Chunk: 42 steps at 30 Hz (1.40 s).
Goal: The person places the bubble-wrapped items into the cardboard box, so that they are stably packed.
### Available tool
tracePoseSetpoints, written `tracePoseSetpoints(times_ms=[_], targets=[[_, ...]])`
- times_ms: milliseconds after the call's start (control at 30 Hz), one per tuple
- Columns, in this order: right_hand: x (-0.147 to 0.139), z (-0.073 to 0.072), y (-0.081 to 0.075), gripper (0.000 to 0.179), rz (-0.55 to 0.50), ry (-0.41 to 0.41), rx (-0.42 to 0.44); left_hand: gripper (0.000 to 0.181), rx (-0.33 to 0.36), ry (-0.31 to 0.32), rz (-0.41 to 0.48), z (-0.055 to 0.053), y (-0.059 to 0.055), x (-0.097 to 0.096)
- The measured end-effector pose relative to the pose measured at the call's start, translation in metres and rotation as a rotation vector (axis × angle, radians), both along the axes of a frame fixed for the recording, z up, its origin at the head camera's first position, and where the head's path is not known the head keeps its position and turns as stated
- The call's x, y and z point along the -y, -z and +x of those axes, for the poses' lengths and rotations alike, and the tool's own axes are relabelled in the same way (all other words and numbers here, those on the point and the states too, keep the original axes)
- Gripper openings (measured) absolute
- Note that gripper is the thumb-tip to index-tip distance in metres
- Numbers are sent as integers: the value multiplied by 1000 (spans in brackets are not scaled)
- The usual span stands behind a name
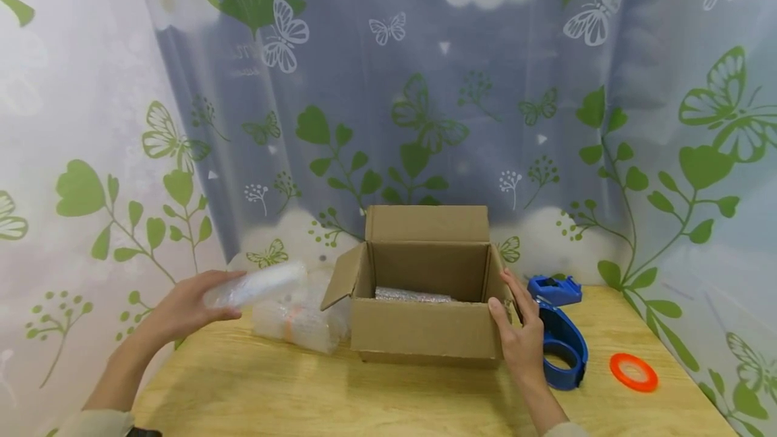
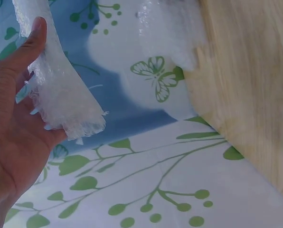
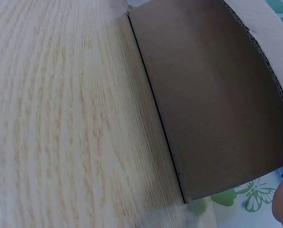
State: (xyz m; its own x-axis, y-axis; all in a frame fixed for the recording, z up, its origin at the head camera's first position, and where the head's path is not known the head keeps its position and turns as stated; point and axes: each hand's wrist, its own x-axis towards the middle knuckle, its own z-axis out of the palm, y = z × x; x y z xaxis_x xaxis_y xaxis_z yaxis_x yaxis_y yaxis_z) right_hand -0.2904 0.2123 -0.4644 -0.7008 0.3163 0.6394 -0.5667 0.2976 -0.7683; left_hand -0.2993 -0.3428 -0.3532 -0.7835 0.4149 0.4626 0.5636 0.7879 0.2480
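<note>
My left hand (image 1: 188,305) holds a rolled piece of bubble wrap (image 1: 257,285) up to the left of the box. In the left wrist view the thumb lies along the wrap (image 2: 61,90), whose lower end is ragged. An open cardboard box (image 1: 425,329) stands on the table, its back and left flaps folded outward. My right hand (image 1: 523,336) grips the box at its front right corner, thumb on the front and fingers along the right side. Inside the box lies a silvery bubble-wrapped item (image 1: 413,295), partly hidden by the front wall.
More bubble wrap (image 1: 297,326) lies left of the box on the wooden table (image 1: 291,396). Right of the box are a blue tape dispenser (image 1: 564,349), a smaller blue dispenser (image 1: 555,290) and an orange tape roll (image 1: 620,373). A patterned curtain (image 1: 376,120) hangs behind.
</note>
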Motion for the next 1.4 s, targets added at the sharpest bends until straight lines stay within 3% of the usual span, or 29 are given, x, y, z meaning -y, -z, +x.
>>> tracePoseSetpoints(times_ms=[167,433,733,1033,1233,1400], targets=[[0,0,1,52,4,0,-7,67,-7,5,-9,-5,-9,-10],[-1,-2,2,51,6,-1,-8,67,46,18,-21,-13,-21,-31],[0,0,1,51,15,-8,-16,69,35,30,-21,-23,-36,-58],[-2,-1,2,52,25,-1,-40,69,79,85,9,-28,-50,-102],[-1,-1,4,52,32,5,-50,69,65,135,-8,-35,-52,-133],[-1,-1,3,52,26,8,-67,68,98,166,13,-41,-54,-160]])
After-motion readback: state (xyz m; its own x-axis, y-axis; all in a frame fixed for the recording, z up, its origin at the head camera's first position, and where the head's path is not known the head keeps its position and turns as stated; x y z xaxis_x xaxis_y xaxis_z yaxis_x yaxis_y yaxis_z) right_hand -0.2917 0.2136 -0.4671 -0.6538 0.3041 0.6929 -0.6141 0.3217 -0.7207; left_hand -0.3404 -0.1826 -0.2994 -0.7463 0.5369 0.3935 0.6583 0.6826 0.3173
